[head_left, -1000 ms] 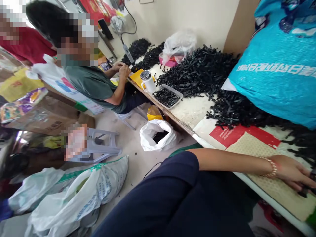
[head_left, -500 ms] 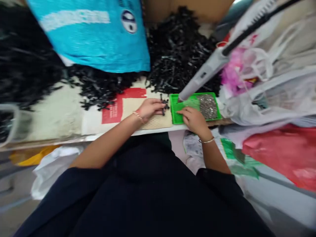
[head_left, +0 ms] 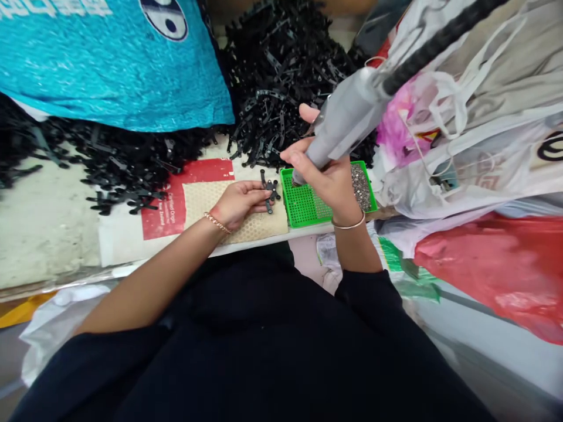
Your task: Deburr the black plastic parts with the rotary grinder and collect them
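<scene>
My left hand [head_left: 237, 205] pinches a small black plastic part with several arms [head_left: 271, 191], held just above the tan textured mat. A grey electric screwdriver [head_left: 341, 120] slants over the green tray, its black coiled cord running to the upper right. Around its lower body curls my right hand [head_left: 332, 179], fingers on the far side and thumb near the tip. Below that hand sits the green perforated tray [head_left: 303, 214], with small metal screws [head_left: 360, 187] heaped at its right end. The screwdriver's tip is hard to make out against the tray.
Behind the mat [head_left: 259, 230] lies a big pile of black plastic parts [head_left: 281, 76]. A blue sack [head_left: 132, 76] rests over more of them at left. White plastic bags [head_left: 475, 158] and a red bag [head_left: 497, 269] crowd the right side. The table's front edge runs close to my body.
My right hand has left the tray's surface, risen, and closed round the screwdriver. The left hand still holds the black part. The whole view has shifted and come nearer.
</scene>
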Demonstrator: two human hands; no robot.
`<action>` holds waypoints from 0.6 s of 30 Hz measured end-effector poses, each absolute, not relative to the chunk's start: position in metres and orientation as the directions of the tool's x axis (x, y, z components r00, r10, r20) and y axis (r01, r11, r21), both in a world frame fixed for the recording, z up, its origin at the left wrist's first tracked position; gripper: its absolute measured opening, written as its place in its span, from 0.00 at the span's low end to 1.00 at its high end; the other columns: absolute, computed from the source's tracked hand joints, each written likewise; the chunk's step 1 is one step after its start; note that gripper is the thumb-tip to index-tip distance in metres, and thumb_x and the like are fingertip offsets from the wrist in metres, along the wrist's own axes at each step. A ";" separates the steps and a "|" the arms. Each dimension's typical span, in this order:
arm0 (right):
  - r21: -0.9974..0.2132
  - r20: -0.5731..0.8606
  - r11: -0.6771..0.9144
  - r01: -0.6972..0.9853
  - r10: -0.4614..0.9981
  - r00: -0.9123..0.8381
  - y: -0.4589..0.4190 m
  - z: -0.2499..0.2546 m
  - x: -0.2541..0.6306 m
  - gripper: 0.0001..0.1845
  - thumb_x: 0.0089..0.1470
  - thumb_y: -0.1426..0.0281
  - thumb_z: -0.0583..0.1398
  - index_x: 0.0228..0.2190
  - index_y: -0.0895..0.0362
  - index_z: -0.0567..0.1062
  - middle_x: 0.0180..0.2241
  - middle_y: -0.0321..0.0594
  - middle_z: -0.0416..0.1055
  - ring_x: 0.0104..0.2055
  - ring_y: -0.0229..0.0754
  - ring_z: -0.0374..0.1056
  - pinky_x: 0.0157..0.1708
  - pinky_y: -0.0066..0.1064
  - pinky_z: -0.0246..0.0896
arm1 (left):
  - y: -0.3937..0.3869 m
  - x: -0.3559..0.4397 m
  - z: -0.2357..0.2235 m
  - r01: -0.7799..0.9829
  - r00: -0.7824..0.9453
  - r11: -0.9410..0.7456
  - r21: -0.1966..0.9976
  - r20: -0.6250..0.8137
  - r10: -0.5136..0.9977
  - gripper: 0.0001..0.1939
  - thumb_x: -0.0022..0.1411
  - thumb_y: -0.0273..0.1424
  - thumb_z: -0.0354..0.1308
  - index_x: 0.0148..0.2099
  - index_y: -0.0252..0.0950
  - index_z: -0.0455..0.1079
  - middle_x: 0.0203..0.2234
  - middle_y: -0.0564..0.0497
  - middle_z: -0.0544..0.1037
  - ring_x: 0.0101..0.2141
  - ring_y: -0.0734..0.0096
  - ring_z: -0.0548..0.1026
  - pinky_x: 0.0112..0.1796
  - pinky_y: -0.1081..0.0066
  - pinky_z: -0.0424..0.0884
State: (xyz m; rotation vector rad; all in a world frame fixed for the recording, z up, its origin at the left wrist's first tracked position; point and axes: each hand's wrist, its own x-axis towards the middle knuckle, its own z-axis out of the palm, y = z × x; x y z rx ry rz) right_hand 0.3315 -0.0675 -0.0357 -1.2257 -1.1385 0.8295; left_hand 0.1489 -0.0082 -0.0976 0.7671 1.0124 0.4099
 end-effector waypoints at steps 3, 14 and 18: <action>-0.977 0.214 0.205 0.061 0.933 0.290 -0.070 -0.045 0.332 0.23 0.57 0.53 0.71 0.48 0.51 0.76 0.30 0.31 0.72 0.33 0.37 0.73 0.38 0.33 0.77 | -0.008 0.148 -0.099 0.027 0.500 0.676 0.736 -0.596 0.629 0.06 0.60 0.18 0.70 0.38 0.29 0.80 0.32 0.47 0.84 0.29 0.73 0.82 0.34 0.75 0.81; -0.979 0.204 0.173 0.107 0.814 0.545 -0.078 -0.107 0.320 0.28 0.58 0.35 0.59 0.40 0.46 0.70 0.19 0.25 0.51 0.18 0.36 0.56 0.21 0.32 0.60 | -0.009 0.148 -0.103 0.017 0.517 0.650 0.760 -0.563 0.644 0.07 0.57 0.19 0.73 0.38 0.30 0.79 0.32 0.47 0.84 0.30 0.72 0.83 0.35 0.73 0.82; -0.974 0.220 0.215 0.076 0.801 0.556 -0.077 -0.108 0.317 0.28 0.56 0.37 0.61 0.38 0.46 0.68 0.17 0.23 0.50 0.17 0.36 0.53 0.21 0.32 0.57 | -0.010 0.148 -0.103 0.013 0.529 0.652 0.758 -0.559 0.639 0.06 0.58 0.18 0.71 0.37 0.29 0.79 0.31 0.47 0.84 0.29 0.73 0.82 0.35 0.75 0.81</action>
